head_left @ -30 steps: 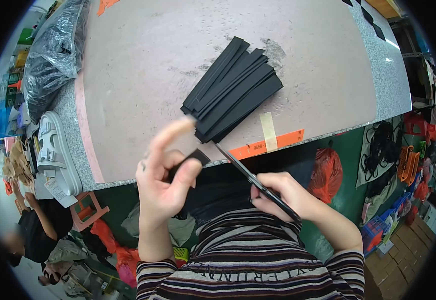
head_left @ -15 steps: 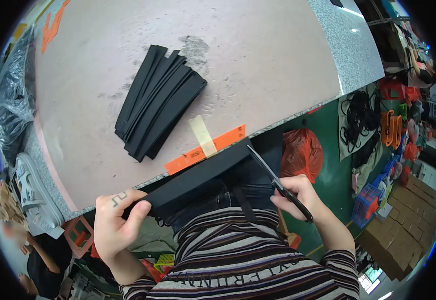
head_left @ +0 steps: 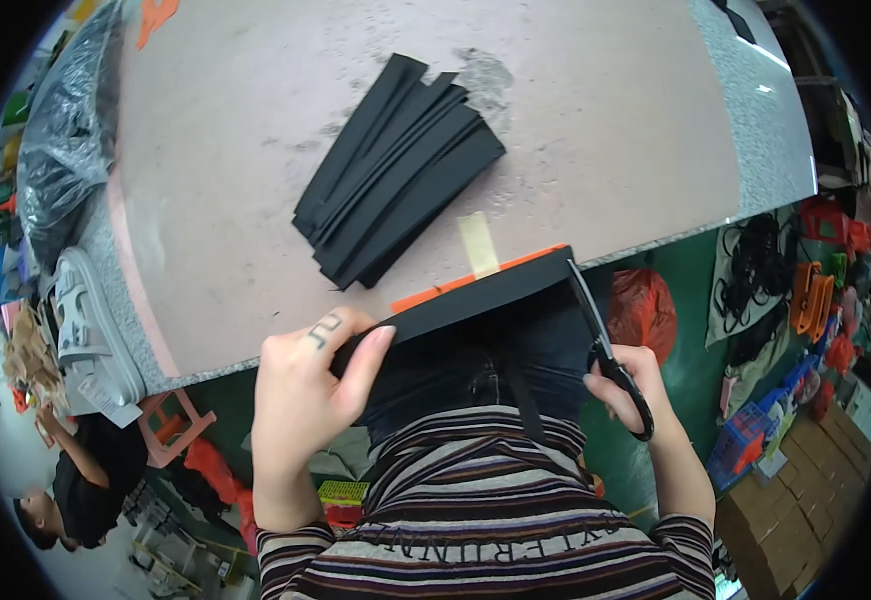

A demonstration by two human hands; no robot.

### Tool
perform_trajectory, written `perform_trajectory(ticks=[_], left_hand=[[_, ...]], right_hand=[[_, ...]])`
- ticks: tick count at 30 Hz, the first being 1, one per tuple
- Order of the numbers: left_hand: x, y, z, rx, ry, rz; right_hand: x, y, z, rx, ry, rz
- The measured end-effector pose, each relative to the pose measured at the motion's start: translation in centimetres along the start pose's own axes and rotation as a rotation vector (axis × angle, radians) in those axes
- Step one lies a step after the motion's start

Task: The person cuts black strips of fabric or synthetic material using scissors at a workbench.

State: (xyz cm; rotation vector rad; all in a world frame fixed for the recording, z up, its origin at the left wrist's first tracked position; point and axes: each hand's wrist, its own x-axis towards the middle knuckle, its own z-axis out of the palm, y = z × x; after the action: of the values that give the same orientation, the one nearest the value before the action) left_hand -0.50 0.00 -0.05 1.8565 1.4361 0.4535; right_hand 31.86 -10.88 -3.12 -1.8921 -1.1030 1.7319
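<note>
With left hand [head_left: 306, 390], pinches left end of black strip [head_left: 476, 298] between thumb and fingers. Extends from there rightward and slightly away, long axis along near edge of table [head_left: 216, 200]. Touches left hand; lies apart from right hand [head_left: 646, 385], ending just beside tips of scissors [head_left: 603, 350]. Grips scissors by handles with curled right hand; cannot tell blade opening. Beyond, on table: fanned pile of black strips [head_left: 396, 175], orange band [head_left: 426, 297], beige tape [head_left: 478, 243]. To left: pale sandal [head_left: 91, 335], and co-worker [head_left: 101, 465] farther out; to right, below table: red bag [head_left: 644, 312] over green floor [head_left: 696, 265]
</note>
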Motion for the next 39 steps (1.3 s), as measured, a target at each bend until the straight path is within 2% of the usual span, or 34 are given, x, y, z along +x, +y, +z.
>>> perform_trajectory(ticks=[2,12,15,16,18,19,20,21,22,24,27,32,36,39], left_hand=[[0.1,-0.3,0.4,-0.001,0.022,0.027],[1.0,0.7,0.8,-0.013,0.019,-0.089],[0.9,0.7,0.5,0.004,0.045,-0.023],[0.5,0.6,0.3,-0.085,0.13,-0.023],[0.1,0.2,-0.5,-0.255,0.309,-0.009],[0.4,-0.3,-0.7,-0.274,0.387,-0.051],[0.8,-1.4,-1.2,-0.193,0.367,-0.095],[1.0,-1.7,-1.3,-0.251,0.348,-0.133],[1.2,-1.9,-1.4,-0.309,0.328,-0.169],[0.9,-2.1,-1.6,-0.444,0.331,-0.152],[0.2,-1.8,-1.4,-0.551,0.324,-0.117],[0.1,-2.5,-1.3,-0.552,0.312,-0.052],[0.4,-2.4,-1.4,-0.687,0.263,-0.143],[0.3,-2.7,-1.5,-0.753,0.228,-0.174]], right_hand=[[0.1,-0.1,0.1,-0.009,0.007,0.02],[0.0,-0.2,0.0,-0.021,0.03,0.025],[-0.4,-1.2,-0.1,-0.019,0.062,0.007],[-0.7,-1.9,-0.1,-0.014,0.073,0.001],[-0.6,-4.1,0.2,0.003,0.103,-0.193],[-0.2,-6.1,0.2,-0.046,0.016,-0.21],[0.6,-7.8,0.5,-0.097,-0.071,-0.23],[1.7,-8.5,1.5,-0.177,-0.17,-0.294],[2.4,-8.4,2.5,-0.222,-0.268,-0.272],[4.1,-8.1,5.5,-0.18,-0.399,-0.378],[5.5,-10.0,8.6,-0.116,-0.458,-0.321],[6.2,-11.2,10.7,-0.09,-0.372,-0.359],[7.1,-8.9,11.3,-0.047,-0.314,-0.432],[7.0,-8.3,11.7,0.082,-0.287,-0.37]])
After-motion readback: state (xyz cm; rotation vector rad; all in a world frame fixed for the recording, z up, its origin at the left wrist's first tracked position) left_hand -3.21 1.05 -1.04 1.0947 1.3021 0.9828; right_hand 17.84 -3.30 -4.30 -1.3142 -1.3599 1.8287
